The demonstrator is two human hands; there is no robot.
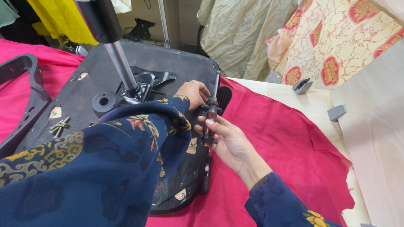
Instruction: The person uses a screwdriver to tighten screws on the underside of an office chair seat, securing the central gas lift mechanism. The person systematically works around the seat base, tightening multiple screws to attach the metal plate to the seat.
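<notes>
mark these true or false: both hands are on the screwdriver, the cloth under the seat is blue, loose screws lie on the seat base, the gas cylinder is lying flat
1. Both hands are on the screwdriver: true; the left hand is at its top and the right hand cradles the handle.
2. The cloth is blue: false; it is pink-red.
3. Loose screws lie on the upturned seat base: true.
4. The gas cylinder lies flat: false; it stands up from the seat's mechanism.

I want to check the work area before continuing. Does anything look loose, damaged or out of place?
A few loose screws lie scattered on the upturned chair seat base, near its left edge, where they could roll off. Nothing looks damaged. Both hands grip the screwdriver.
</notes>
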